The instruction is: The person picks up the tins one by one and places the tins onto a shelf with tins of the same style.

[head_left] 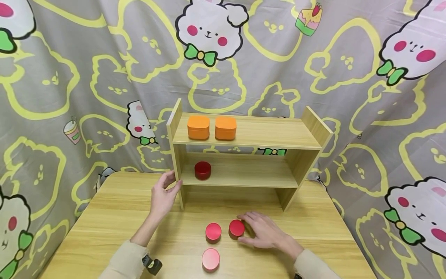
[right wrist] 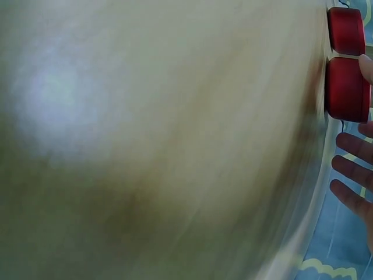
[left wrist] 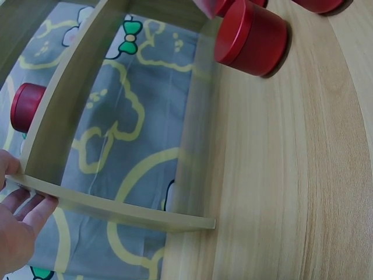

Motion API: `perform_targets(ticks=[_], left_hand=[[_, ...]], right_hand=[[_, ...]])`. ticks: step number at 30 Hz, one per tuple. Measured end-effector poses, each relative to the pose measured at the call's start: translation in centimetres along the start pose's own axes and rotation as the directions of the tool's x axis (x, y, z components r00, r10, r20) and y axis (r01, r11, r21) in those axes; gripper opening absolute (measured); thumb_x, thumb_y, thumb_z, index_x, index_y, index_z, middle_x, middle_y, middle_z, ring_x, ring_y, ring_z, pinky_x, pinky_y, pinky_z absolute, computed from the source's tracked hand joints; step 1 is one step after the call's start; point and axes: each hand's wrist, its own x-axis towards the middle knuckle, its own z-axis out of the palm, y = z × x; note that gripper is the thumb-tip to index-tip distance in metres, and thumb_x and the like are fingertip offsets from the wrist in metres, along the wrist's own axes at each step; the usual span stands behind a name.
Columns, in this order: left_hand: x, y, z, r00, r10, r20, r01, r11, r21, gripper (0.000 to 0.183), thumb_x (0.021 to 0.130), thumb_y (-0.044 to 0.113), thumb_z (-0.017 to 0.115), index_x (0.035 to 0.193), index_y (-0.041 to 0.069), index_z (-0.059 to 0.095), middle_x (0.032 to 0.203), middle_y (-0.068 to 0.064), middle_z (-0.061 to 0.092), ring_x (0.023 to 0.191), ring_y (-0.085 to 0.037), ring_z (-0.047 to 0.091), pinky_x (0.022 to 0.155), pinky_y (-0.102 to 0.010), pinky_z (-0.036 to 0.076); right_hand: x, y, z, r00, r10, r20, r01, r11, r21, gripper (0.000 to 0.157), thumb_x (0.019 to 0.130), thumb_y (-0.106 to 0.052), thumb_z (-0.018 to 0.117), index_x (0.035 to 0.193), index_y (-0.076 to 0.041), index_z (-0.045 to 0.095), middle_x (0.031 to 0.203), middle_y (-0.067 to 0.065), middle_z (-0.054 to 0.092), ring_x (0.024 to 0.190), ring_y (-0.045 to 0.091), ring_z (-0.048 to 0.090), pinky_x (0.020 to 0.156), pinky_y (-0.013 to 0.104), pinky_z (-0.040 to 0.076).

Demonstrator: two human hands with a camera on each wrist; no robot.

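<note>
My left hand (head_left: 163, 197) holds the left side panel (head_left: 177, 164) of a small two-tier wooden shelf. In the left wrist view its thumb lies on one side of the panel and the fingers on the other. On the table, my right hand (head_left: 262, 231) is spread around the right side of a round red tin (head_left: 237, 228); whether it touches the tin I cannot tell. Two more red tins stand nearby, one beside it (head_left: 213, 232) and one nearer the front (head_left: 210, 259). A dark red tin (head_left: 203, 170) sits on the middle board, toward the left.
Two orange square-shaped boxes (head_left: 198, 128) stand side by side at the left of the top board (head_left: 268, 130). The shelf rests toward the back of a wooden table (head_left: 122, 201). A patterned curtain (head_left: 223, 85) hangs behind and around the table.
</note>
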Motion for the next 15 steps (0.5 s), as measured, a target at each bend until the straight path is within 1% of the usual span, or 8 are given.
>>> perform_targets(ticks=[3,7,9,11,15], left_hand=[[-0.01,-0.01,-0.02,1.0,-0.001,0.0,0.001,1.0,-0.005,0.038,0.099,0.006,0.073,0.135,0.004,0.064,0.126,-0.021,0.073,0.122,-0.029,0.069,0.087,-0.008,0.058],[0.01,-0.02,-0.01,1.0,0.002,-0.006,-0.002,1.0,-0.006,0.037,0.098,0.006,0.073,0.134,0.004,0.065,0.125,-0.02,0.073,0.117,-0.018,0.07,0.087,-0.008,0.058],[0.03,-0.05,0.0,1.0,0.002,-0.007,-0.002,1.0,-0.008,0.036,0.098,0.006,0.074,0.134,0.004,0.065,0.125,-0.021,0.074,0.115,-0.015,0.07,0.087,-0.009,0.058],[0.02,-0.04,0.0,1.0,0.001,-0.005,-0.001,1.0,-0.009,0.036,0.098,0.006,0.074,0.134,0.004,0.065,0.126,-0.02,0.073,0.116,-0.016,0.07,0.087,-0.009,0.058],[-0.04,0.0,-0.06,1.0,-0.004,0.0,0.004,1.0,-0.013,0.037,0.099,0.007,0.073,0.135,0.005,0.065,0.126,-0.02,0.073,0.119,-0.023,0.069,0.087,-0.009,0.058]], right_hand=[[0.17,0.02,0.11,1.0,-0.003,0.001,0.003,1.0,0.002,0.07,0.094,-0.069,0.064,0.144,-0.021,0.061,0.138,0.0,0.07,0.132,0.027,0.066,0.112,0.052,0.056],[0.31,0.03,0.17,1.0,-0.004,0.006,0.004,1.0,0.003,0.068,0.094,-0.07,0.065,0.141,-0.021,0.062,0.135,-0.002,0.071,0.131,0.025,0.066,0.113,0.051,0.056],[0.34,0.04,0.21,1.0,0.0,0.013,0.0,1.0,0.007,0.067,0.094,-0.07,0.064,0.14,-0.022,0.062,0.135,-0.003,0.071,0.131,0.025,0.066,0.113,0.051,0.056],[0.36,0.04,0.26,1.0,0.003,0.021,-0.003,1.0,0.009,0.066,0.094,-0.07,0.064,0.139,-0.022,0.063,0.134,-0.003,0.071,0.132,0.026,0.066,0.113,0.052,0.055],[0.45,0.02,0.38,1.0,0.001,0.028,-0.001,1.0,0.009,0.064,0.094,-0.07,0.064,0.137,-0.022,0.064,0.132,-0.003,0.072,0.132,0.027,0.066,0.114,0.052,0.055]])
